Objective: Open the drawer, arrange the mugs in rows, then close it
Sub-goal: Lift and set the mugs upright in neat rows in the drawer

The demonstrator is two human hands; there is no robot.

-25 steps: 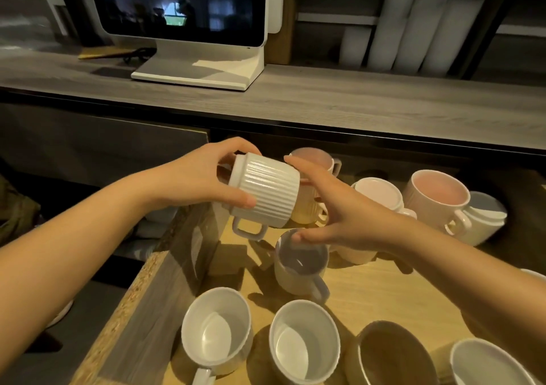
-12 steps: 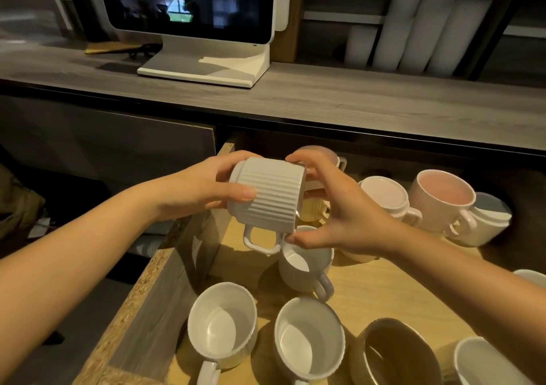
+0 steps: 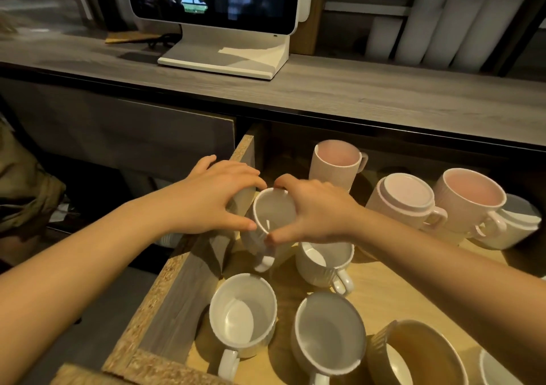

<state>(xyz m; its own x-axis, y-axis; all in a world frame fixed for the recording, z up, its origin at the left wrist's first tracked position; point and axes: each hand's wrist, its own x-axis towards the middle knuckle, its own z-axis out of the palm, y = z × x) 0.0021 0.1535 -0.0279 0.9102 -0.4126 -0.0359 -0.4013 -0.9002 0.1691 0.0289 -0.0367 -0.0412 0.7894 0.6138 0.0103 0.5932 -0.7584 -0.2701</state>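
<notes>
The drawer (image 3: 177, 302) stands pulled out below the grey wooden counter (image 3: 354, 95), its chipboard-edged left wall running from the near corner up toward the counter's front. Both hands grip one white ribbed mug (image 3: 273, 222), which sits upright with its mouth open to the camera, close against the drawer's left wall toward the back, its handle pointing to the near side. The left hand (image 3: 212, 198) curls over the mug's left rim, thumb on the near edge and fingers on the far edge; the right hand (image 3: 316, 210) wraps the right rim in the same way, so both are closed on this mug. Whether its base touches the drawer floor cannot be told. Just right of the held mug and a little nearer stands a second white mug (image 3: 325, 262), upright, handle to the near right. Nearer still along the drawer's left wall sits a third white mug (image 3: 243, 315), with a fourth white mug (image 3: 329, 333) beside it on the right, and a tan mug (image 3: 419, 355) further right at the near edge. Toward the drawer's back, right of the held mug, stand a tall pink mug (image 3: 335, 163), an upside-down pink mug (image 3: 406, 200) and an upright pink mug (image 3: 469, 200). On the counter above rests a white screen stand (image 3: 224, 60).
</notes>
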